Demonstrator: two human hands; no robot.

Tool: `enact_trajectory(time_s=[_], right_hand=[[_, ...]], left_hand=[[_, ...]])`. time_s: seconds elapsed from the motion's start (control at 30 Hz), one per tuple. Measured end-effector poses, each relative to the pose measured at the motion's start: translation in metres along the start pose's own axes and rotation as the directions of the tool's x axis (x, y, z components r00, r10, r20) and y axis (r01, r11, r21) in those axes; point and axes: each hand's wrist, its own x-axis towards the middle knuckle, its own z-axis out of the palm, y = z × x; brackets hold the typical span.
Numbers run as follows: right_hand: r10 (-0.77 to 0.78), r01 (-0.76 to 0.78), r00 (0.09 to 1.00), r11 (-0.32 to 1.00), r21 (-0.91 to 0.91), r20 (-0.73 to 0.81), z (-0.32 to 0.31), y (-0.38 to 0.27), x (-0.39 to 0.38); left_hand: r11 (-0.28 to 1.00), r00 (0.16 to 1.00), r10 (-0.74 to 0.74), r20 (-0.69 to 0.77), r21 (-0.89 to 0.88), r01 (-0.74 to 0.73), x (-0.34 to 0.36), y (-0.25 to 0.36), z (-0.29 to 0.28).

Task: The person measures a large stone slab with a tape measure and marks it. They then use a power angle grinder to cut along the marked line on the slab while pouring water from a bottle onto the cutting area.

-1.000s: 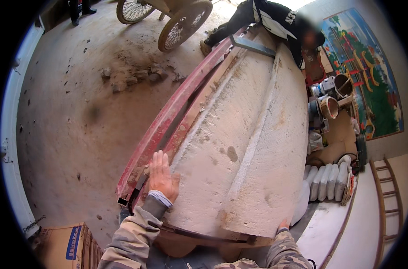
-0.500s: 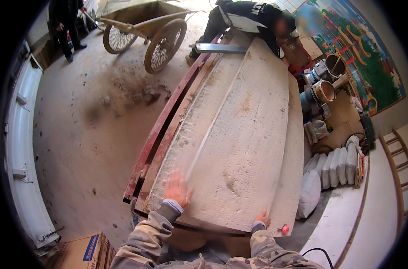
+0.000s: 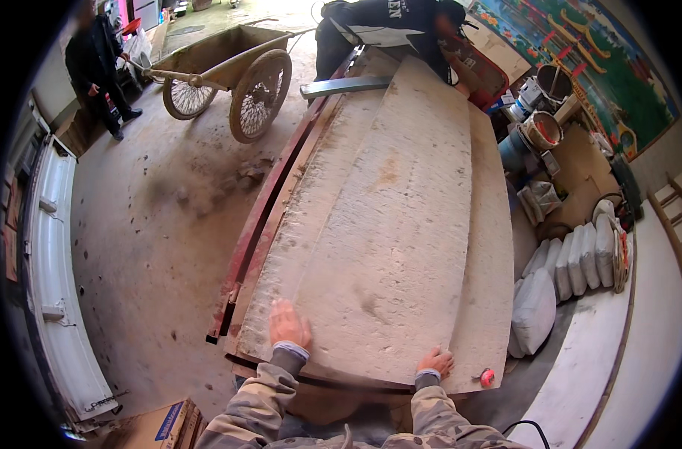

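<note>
A long, pale, dusty board [image 3: 390, 217] lies on top of a wider stack of similar boards [image 3: 491, 247], running away from me. My left hand [image 3: 288, 325] lies flat on the near end of the stack, fingers spread, at the top board's left edge. My right hand [image 3: 435, 361] grips the near edge of the top board at its right corner. At the far end another person in a dark jacket [image 3: 390, 26] bends over the boards. A red metal frame [image 3: 262, 217] runs along the left side of the stack.
A two-wheeled cart [image 3: 232, 71] stands at the back left, with a second person [image 3: 98, 71] beside it. Paint buckets [image 3: 543, 127] and white sacks [image 3: 573, 269] crowd the right. A cardboard box [image 3: 157, 426] sits near my left. A white panel [image 3: 56, 284] lies along the left.
My view has tilted upward, bringing the cart and the standing person into sight. My left hand has slid back toward the near edge; my right hand now shows on the board's near corner.
</note>
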Motion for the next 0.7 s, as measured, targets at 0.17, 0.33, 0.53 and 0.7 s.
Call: enact_trajectory(time_s=[0.17,0.33,0.53,0.7], right_hand=[[-0.012,0.015,0.999,0.998,0.062,-0.048,0.014,0.010,0.005],[-0.035,0.040,0.998,0.993,0.110,-0.050,0.015,0.014,0.000],[-0.051,0.061,0.997,0.987,0.151,-0.065,0.013,0.014,0.001],[-0.045,0.050,0.998,0.987,0.151,-0.037,0.012,0.014,-0.001]], left_hand=[[0.991,0.991,-0.133,-0.036,0.008,0.133,0.004,0.022,-0.009],[0.980,0.975,-0.187,-0.120,0.049,0.193,-0.003,0.024,-0.003],[0.983,0.973,-0.185,-0.135,-0.010,0.186,-0.004,0.025,-0.002],[0.979,0.965,-0.204,-0.162,-0.022,0.203,-0.010,0.026,-0.008]])
